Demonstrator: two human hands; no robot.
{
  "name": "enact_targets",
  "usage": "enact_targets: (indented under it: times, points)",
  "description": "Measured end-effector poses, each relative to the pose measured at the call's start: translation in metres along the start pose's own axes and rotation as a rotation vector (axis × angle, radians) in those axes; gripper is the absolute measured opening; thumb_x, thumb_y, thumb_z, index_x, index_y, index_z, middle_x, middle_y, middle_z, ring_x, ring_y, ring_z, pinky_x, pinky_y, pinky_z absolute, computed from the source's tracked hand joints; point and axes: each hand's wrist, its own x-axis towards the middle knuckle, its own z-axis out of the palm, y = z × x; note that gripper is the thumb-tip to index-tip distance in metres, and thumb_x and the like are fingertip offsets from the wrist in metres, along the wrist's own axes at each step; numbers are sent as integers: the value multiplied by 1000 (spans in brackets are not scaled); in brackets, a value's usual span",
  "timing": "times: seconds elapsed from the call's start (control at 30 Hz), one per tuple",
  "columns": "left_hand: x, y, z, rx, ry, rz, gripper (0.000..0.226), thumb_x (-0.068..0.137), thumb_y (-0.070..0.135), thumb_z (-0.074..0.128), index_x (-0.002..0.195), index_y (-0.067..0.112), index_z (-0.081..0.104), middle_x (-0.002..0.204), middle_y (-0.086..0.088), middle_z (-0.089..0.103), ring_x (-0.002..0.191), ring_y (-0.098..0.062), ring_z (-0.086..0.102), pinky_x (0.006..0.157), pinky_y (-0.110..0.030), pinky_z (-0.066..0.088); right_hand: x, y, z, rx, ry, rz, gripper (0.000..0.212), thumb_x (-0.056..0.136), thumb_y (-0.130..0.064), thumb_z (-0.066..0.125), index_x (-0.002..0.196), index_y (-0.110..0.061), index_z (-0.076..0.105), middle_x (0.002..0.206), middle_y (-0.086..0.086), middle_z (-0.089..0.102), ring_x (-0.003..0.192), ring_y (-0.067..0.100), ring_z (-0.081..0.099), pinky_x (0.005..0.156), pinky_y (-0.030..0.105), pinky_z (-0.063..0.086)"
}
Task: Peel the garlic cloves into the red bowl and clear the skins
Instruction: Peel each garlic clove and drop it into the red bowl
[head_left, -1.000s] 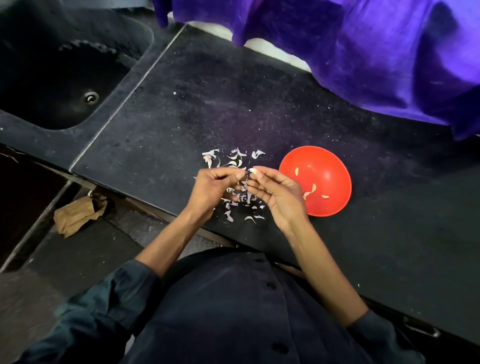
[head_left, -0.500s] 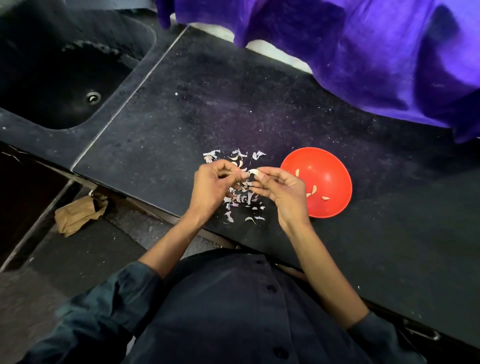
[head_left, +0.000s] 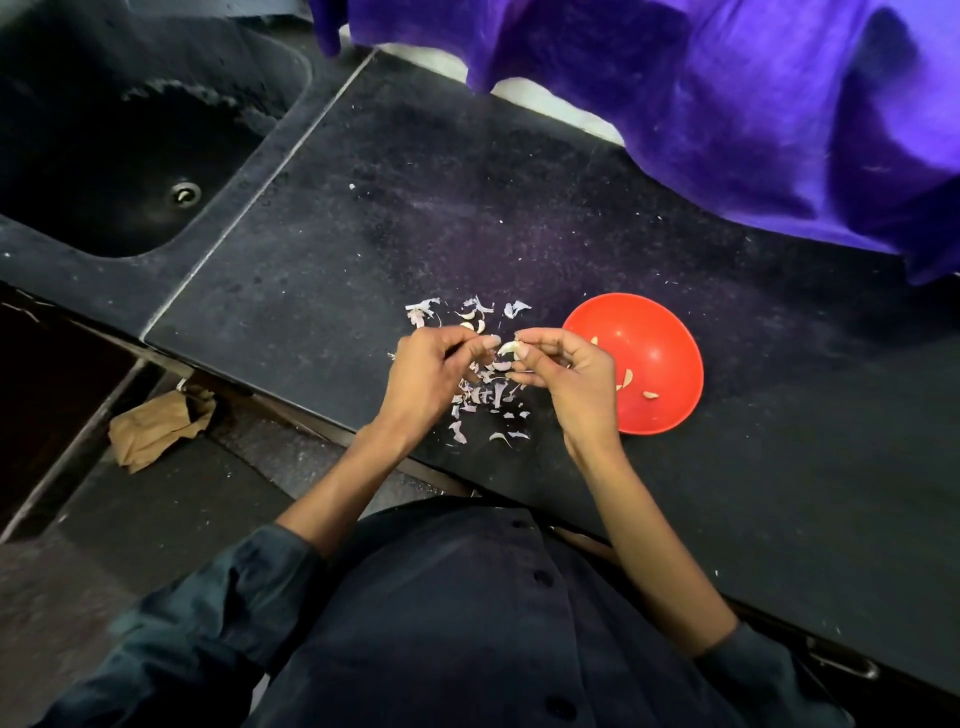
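Right hand (head_left: 574, 376) pinches garlic clove (head_left: 509, 347) above counter (head_left: 519, 208); left hand (head_left: 428, 371) picks at its skin. Red bowl (head_left: 670, 358) holds few peeled cloves (head_left: 626, 379). Skins (head_left: 485, 397) litter counter, uncleared. Task looks partway.

Only one view on my feed: head camera, worn high, looking forward and steeply down. Wide angle, edges bowed. Hands at frame centre, near lens; wearer's shirt (head_left: 467, 623) at 6 o'clock, counter (head_left: 519, 208) ahead, sink (head_left: 130, 130) at 10 o'clock. No second view to overlap.
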Motion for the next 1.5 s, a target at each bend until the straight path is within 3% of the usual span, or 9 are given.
enact_targets:
  times: [0.13,0.23,0.47,0.77,0.9,1.03,1.2,1.37,1.5]
  points:
    - [0,6,-1,-286,-75,-77,18,93,15,63,109,12,70,91,1,71,69,-7,65,54,-26,57,0,-3,-1,-87,-40,-56,18,86,2,66,89,-15,70,78,-2,71,70,8,67,60,20,54]
    - [-5,12,0,-500,-152,-169,12,89,6,65,99,5,71,88,-8,70,69,-10,64,56,-25,57,-1,-8,-2,-126,-98,-100,16,86,0,68,90,-15,71,80,-3,72,72,9,68,62,21,55]
    - [-9,16,-3,-782,-203,-340,14,89,-1,60,91,6,72,75,-4,72,64,-9,66,56,-22,57,-5,-11,1,-116,-60,-184,18,83,1,71,84,-17,68,77,0,70,66,9,64,59,19,52]
    - [-9,22,-4,-844,-247,-428,13,90,-3,55,94,-1,67,70,-7,71,58,-11,64,57,-24,58,-6,-8,-3,-165,-50,-293,10,82,-7,73,87,-15,70,84,13,69,71,14,64,60,21,51]
    - [-9,26,-8,-826,-254,-455,13,88,-6,55,91,-2,67,68,-10,70,56,-13,65,56,-26,58,-4,-7,-4,-230,-61,-344,14,81,-13,75,85,-26,71,83,0,67,71,18,64,62,32,54]
    - [-8,29,-10,-815,-279,-484,12,83,-4,57,91,-3,66,67,-9,70,54,-13,64,56,-26,57,-5,-9,-5,-240,-73,-406,6,81,-11,74,85,-14,71,83,1,63,69,6,59,60,19,49]
    - [-7,37,-10,-786,-292,-488,20,87,-7,53,81,0,71,63,-8,68,51,-11,61,55,-26,58,-7,-5,-3,-219,-45,-453,4,85,-16,71,87,-19,71,84,0,63,71,25,64,61,43,55]
    - [-4,43,-10,-779,-294,-505,20,90,-10,49,86,-1,67,60,-7,68,49,-11,60,55,-25,58,-10,-11,0,-152,-14,-451,11,84,-18,71,88,-28,70,82,5,65,69,27,64,58,31,54]
    - [-4,43,-11,-768,-301,-522,17,89,-9,51,88,-2,66,62,-8,68,50,-11,61,54,-25,58,-11,-9,-1,-152,-17,-441,10,84,-21,71,89,-29,71,83,5,66,70,28,65,59,38,55]
